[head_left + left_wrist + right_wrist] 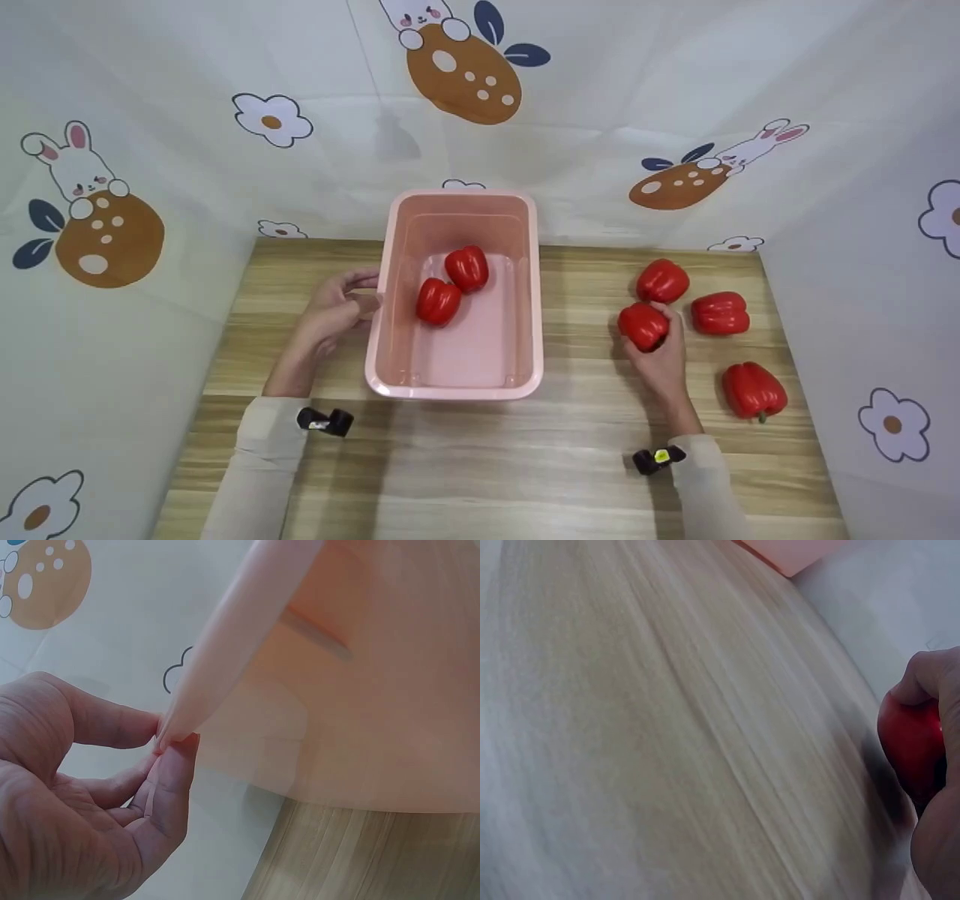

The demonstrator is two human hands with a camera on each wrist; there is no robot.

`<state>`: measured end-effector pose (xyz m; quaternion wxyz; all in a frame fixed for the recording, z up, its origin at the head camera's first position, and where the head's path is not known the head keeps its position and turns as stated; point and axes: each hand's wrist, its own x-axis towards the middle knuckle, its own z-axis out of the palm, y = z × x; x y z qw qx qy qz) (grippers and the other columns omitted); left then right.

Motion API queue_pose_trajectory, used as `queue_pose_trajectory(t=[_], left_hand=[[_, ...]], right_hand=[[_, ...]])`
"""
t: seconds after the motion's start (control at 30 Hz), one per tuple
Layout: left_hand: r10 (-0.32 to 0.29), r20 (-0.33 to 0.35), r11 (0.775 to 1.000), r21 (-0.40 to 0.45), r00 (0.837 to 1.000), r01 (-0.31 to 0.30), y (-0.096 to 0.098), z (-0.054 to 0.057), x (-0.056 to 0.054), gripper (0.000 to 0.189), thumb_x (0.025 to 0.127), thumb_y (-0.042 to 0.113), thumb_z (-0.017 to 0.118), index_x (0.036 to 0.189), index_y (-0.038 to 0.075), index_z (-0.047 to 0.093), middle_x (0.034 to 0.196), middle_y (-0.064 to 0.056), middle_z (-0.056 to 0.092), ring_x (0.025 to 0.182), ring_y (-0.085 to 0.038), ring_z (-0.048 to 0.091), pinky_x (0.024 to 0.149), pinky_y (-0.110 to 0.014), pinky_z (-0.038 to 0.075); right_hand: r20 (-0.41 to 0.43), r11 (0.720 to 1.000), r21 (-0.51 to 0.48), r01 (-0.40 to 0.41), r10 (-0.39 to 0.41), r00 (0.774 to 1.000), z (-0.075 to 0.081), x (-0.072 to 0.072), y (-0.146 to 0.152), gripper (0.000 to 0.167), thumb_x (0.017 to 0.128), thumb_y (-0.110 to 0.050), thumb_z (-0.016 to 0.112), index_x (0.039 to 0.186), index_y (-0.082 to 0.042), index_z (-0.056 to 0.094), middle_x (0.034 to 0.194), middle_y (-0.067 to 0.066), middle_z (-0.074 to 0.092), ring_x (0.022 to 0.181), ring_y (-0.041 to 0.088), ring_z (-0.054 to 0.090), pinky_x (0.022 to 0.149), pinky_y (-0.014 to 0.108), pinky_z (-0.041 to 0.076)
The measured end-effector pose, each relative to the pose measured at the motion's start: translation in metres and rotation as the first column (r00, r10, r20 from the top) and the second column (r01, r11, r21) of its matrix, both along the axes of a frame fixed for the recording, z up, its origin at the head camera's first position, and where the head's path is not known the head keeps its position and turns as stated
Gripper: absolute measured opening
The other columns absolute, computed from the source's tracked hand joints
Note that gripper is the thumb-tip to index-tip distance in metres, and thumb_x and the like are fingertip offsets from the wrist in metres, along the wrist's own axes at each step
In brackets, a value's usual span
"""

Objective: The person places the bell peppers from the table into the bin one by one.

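The person's left hand (330, 311) pinches the left rim of the pink bin (476, 360) between thumb and fingers; the right hand (664, 364), right of the bin, grasps a red pepper (643, 325). Inside the bin lie two peppers (439, 302); farther to its right, three loose peppers (721, 313) lie on the wood-grain table (510, 465).

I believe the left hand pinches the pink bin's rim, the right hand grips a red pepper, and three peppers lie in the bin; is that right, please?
Not quite: the head view shows two peppers in the pink bin, not three. The rest of your statement holds.
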<state>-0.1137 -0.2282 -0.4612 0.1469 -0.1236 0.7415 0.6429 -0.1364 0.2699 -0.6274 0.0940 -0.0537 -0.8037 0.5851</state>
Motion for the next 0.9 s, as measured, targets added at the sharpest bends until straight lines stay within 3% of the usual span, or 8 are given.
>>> queue_pose_trajectory(t=[0.3, 0.5, 0.67, 0.9], left_hand=[[0.004, 0.016, 1.0, 0.006, 1.0, -0.005, 0.001, -0.001, 0.0, 0.065, 0.094, -0.006, 0.057, 0.156, -0.009, 0.039, 0.153, -0.029, 0.047, 0.095, -0.013, 0.07, 0.088, -0.034, 0.07], [0.003, -0.007, 1.0, 0.014, 1.0, -0.003, 0.0, -0.002, -0.001, 0.064, 0.092, -0.008, 0.055, 0.154, -0.011, 0.041, 0.15, -0.031, 0.048, 0.094, -0.014, 0.071, 0.085, -0.035, 0.071], [0.004, -0.011, 1.0, 0.017, 1.0, -0.004, 0.0, -0.003, 0.001, 0.063, 0.092, -0.008, 0.055, 0.154, -0.011, 0.041, 0.149, -0.03, 0.048, 0.094, -0.013, 0.071, 0.085, -0.035, 0.07], [0.001, -0.008, 1.0, 0.011, 1.0, -0.001, 0.001, -0.001, 0.001, 0.063, 0.094, -0.005, 0.058, 0.154, -0.011, 0.041, 0.149, -0.031, 0.048, 0.098, -0.015, 0.068, 0.086, -0.032, 0.07]], right_hand=[[0.003, 1.0, -0.003, -0.011, 0.011, 1.0, 0.018, -0.001, -0.005, 0.078, 0.079, 0.01, 0.078, 0.148, -0.005, 0.045, 0.146, 0.012, 0.054, 0.126, 0.013, 0.048, 0.109, 0.037, 0.042], [-0.033, 0.998, -0.023, -0.051, 0.05, 0.998, 0.055, 0.006, -0.018, 0.076, 0.078, 0.014, 0.074, 0.147, 0.005, 0.042, 0.149, 0.024, 0.049, 0.125, 0.014, 0.045, 0.109, 0.043, 0.042], [-0.017, 0.996, -0.037, -0.075, 0.075, 0.997, 0.076, 0.009, -0.025, 0.076, 0.078, 0.016, 0.072, 0.147, 0.005, 0.042, 0.149, 0.023, 0.05, 0.124, 0.014, 0.047, 0.108, 0.037, 0.043], [-0.047, 0.994, -0.047, -0.102, 0.099, 0.994, 0.07, -0.001, -0.02, 0.079, 0.077, 0.014, 0.077, 0.147, -0.002, 0.045, 0.148, 0.015, 0.053, 0.127, 0.016, 0.049, 0.107, 0.036, 0.046]])
